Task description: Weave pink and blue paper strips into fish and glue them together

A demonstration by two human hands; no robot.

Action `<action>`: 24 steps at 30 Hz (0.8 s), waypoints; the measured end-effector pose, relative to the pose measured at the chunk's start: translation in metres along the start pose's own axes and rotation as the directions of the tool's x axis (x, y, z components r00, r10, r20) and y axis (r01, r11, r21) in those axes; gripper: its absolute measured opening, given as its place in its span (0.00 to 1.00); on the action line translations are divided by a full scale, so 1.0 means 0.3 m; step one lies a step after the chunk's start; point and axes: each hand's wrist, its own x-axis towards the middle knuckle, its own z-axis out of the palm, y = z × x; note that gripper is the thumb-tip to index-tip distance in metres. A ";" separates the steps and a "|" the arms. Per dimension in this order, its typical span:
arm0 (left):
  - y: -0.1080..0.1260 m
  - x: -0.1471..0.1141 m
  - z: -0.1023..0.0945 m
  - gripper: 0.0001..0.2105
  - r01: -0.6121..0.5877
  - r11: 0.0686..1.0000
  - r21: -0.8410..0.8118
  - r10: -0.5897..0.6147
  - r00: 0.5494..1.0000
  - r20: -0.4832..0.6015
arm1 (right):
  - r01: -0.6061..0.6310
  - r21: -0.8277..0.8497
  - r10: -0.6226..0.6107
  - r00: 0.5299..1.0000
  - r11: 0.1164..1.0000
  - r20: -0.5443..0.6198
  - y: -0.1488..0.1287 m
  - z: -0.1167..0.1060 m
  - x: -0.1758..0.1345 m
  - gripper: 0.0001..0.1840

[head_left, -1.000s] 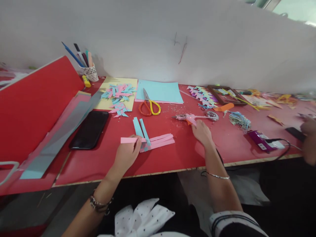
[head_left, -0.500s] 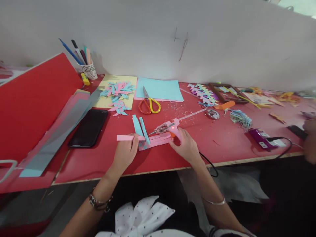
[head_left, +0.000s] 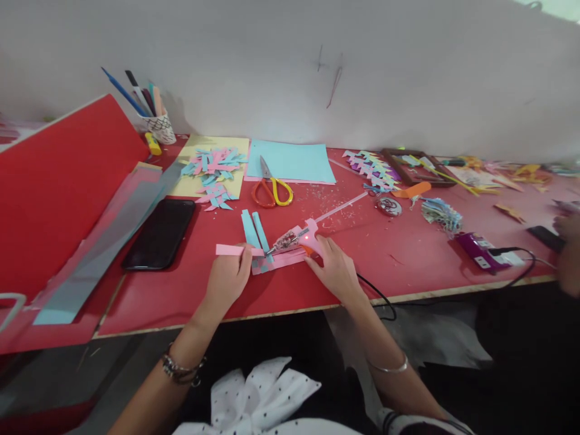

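Observation:
Pinched in my left hand (head_left: 231, 275) is a pink paper strip (head_left: 230, 249), its free end pointing left. My right hand (head_left: 334, 266) is wrapped round a pink hot glue gun (head_left: 310, 237) with a lit red light and a glue stick (head_left: 342, 207) out of its back. The gun's nozzle is at the woven paper piece (head_left: 263, 266) beside my left fingertips; I cannot tell whether it touches. Blue paper strips (head_left: 250, 229) stick out from that piece away from me, and pink ones run right, under the gun.
Red-and-yellow scissors (head_left: 273, 187) lie behind the strips, near blue sheets (head_left: 290, 160) and a pile of woven paper pieces (head_left: 215, 163). A black phone (head_left: 161, 234) is at left. To the right are a purple power strip (head_left: 484, 251) and another person's hand (head_left: 568, 229).
My right hand has brought the glue gun left and slightly down, its nozzle now at the woven piece by my left fingers. The left hand keeps the pink strip almost in place.

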 end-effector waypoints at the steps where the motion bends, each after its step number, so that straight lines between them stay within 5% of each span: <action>1: 0.000 0.000 0.001 0.19 0.003 1.000 0.009 -0.003 1.000 0.001 | -0.003 -0.006 0.003 1.000 1.000 0.011 -0.001 -0.002 0.000 0.24; 24: -0.007 0.003 0.001 0.20 -0.017 1.000 0.017 0.017 1.000 0.010 | -0.081 -0.041 0.079 0.996 0.996 -0.040 0.054 -0.019 -0.017 0.18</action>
